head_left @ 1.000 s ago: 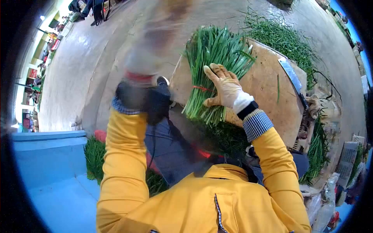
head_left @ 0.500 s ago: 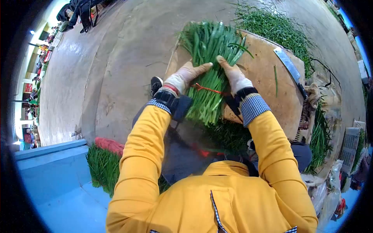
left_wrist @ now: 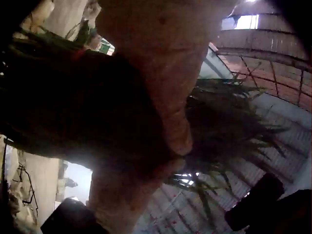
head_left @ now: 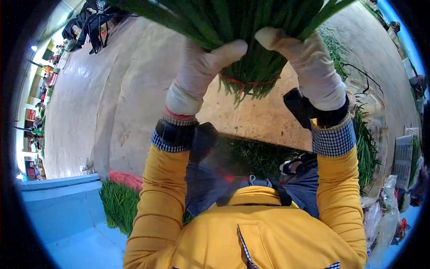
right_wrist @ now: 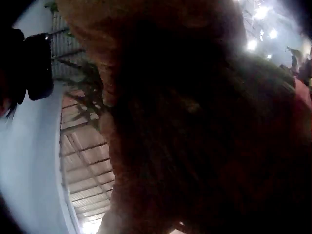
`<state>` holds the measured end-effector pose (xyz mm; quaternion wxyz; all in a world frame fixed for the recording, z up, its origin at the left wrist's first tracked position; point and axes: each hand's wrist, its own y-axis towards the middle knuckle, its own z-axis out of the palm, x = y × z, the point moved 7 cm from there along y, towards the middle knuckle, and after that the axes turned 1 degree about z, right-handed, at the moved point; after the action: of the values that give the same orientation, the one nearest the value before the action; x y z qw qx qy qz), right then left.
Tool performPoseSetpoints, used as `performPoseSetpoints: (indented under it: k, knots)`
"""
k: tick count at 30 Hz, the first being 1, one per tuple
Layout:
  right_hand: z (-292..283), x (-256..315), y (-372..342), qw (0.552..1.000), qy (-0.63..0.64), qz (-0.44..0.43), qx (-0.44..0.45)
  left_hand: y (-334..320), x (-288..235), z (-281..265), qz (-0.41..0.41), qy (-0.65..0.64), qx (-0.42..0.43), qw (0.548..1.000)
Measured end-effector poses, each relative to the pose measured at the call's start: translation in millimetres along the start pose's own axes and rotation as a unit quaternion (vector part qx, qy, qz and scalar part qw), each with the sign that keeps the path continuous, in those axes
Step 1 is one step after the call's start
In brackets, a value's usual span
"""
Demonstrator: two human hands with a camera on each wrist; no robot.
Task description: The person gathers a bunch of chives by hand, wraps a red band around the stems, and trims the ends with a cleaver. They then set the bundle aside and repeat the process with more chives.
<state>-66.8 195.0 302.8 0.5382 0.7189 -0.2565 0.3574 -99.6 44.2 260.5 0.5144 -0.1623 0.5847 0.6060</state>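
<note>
A thick bunch of long green leaves [head_left: 255,67], tied near its stem ends with a red band [head_left: 244,82], is held up close to the camera in the head view. My gloved left hand [head_left: 197,71] grips its left side and my gloved right hand [head_left: 309,65] its right side, thumbs towards each other on the near face. Both hands' other fingers are hidden behind the leaves. In the left wrist view the bunch [left_wrist: 83,107] is dark between the hands, its leaf tips fanning to the right. The right wrist view is mostly dark leaves and glove.
Below the bunch lies a wooden board [head_left: 260,121], with loose greens [head_left: 255,154] at its near edge. More green bundles [head_left: 118,201] are at the lower left beside a blue ledge [head_left: 62,190]. On the right are greens [head_left: 365,154] and a grey crate [head_left: 403,154].
My left hand came in from the upper left to the bunch, where my right hand rested. Both hands have since lifted the bunch off the board, up towards the camera.
</note>
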Motion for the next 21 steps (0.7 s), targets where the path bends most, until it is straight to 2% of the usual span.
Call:
performPoseSetpoints:
  k: [1,2,3,5,6,9,10,11,12,13,14,15,16,17,18,19,20,21]
  knots:
    - [-11,-5,-6,1.000,-0.002,-0.003,-0.001,0,2,1,-0.040,0.016,0.003,0.999]
    - [-18,-18,-15,0.997,0.077,-0.016,0.021,-5,8,-2,-0.040,0.070,0.008,0.997]
    - [-19,-25,-19,0.987,0.154,-0.028,0.044,-11,19,-4,-0.038,0.069,0.012,0.997]
    - [-18,-35,-27,0.983,0.182,-0.008,0.024,-25,51,-11,-0.101,0.050,0.017,0.994]
    - [-14,-41,-28,0.984,0.176,0.009,-0.001,-30,52,-8,-0.082,0.154,0.039,0.984]
    - [-4,-68,-19,0.986,0.148,0.024,-0.068,-18,59,14,-0.034,0.162,0.024,0.986]
    - [-4,-70,-12,0.988,0.138,-0.011,-0.072,-11,67,16,-0.053,0.008,-0.019,0.998]
    - [-3,-56,-8,0.988,0.131,-0.042,-0.073,-5,60,22,-0.051,0.006,-0.017,0.999]
    - [-3,-39,-6,0.988,0.129,-0.041,-0.076,1,40,30,-0.001,-0.019,-0.007,1.000]
    - [1,-12,-3,0.980,0.190,-0.010,-0.062,2,26,34,0.044,-0.045,0.000,0.998]
    - [6,0,-2,0.966,0.252,0.020,-0.048,0,24,33,-0.016,-0.138,0.088,0.986]
    - [11,-4,-5,0.966,0.254,0.023,-0.050,-6,29,34,-0.020,-0.137,0.087,0.986]
    - [14,-23,-9,0.952,0.280,0.082,-0.088,-13,47,21,-0.062,-0.002,-0.004,0.998]
    - [15,-44,-16,0.935,0.302,0.136,-0.124,-20,61,4,-0.095,0.132,-0.095,0.982]
    - [12,-75,-13,0.958,0.245,0.085,-0.124,-25,94,-16,-0.201,0.038,-0.145,0.968]
    - [18,-68,-10,0.898,0.436,0.059,-0.022,-8,92,-14,-0.186,0.036,-0.135,0.973]
    - [7,-61,1,0.965,0.255,0.020,-0.060,9,82,-5,-0.085,-0.012,-0.095,0.992]
    - [10,-45,2,0.992,0.076,0.001,-0.098,4,68,0,-0.004,-0.058,-0.069,0.996]
